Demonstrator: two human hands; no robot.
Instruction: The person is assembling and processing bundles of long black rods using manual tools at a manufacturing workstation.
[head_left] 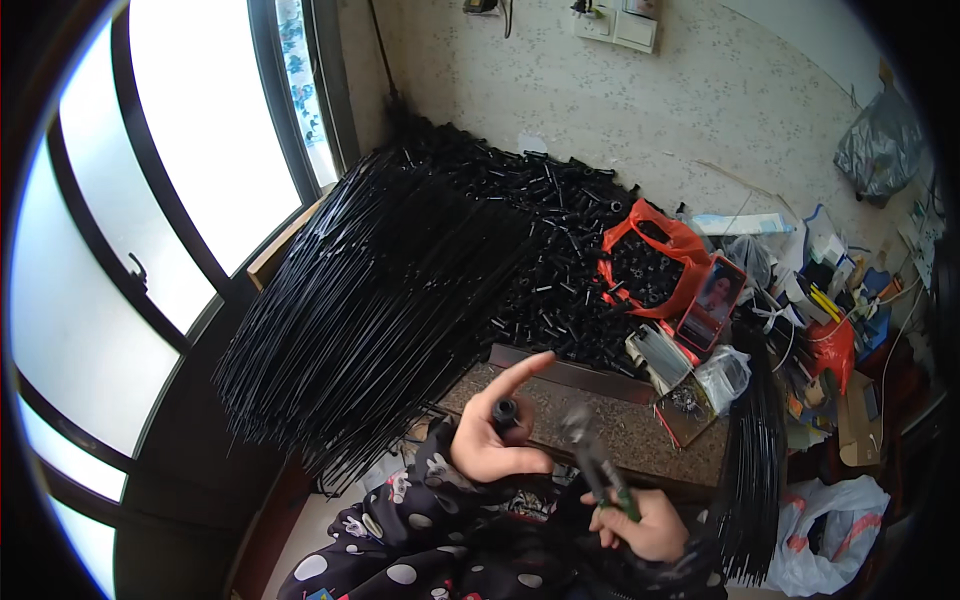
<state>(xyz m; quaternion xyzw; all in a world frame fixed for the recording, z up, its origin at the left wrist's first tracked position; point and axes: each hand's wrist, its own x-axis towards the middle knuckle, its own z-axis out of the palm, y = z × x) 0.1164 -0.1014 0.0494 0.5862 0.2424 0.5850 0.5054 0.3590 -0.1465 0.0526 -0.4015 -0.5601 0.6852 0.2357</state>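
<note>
My left hand (pixel 485 448) is raised over the front of the table, its index finger and thumb stretched apart. The other fingers curl around a short black tube (pixel 505 409), whose hollow round end faces up. To its right, my right hand (pixel 652 527) grips a pair of pliers (pixel 594 458) by green-edged handles. The metal head of the pliers points up and toward the left, blurred, and stands apart from the tube. Beyond both hands lies a large heap of black tubular plastic parts (pixel 560 290). The far end of the tube is hidden in my left hand.
A thick bundle of long thin black rods (pixel 350 290) covers the left side, beside the window. On the right are a red bag (pixel 690 250) of small black parts, a propped phone (pixel 712 300), and more rods (pixel 750 480). A brown strip (pixel 575 376) edges the speckled tabletop (pixel 640 440).
</note>
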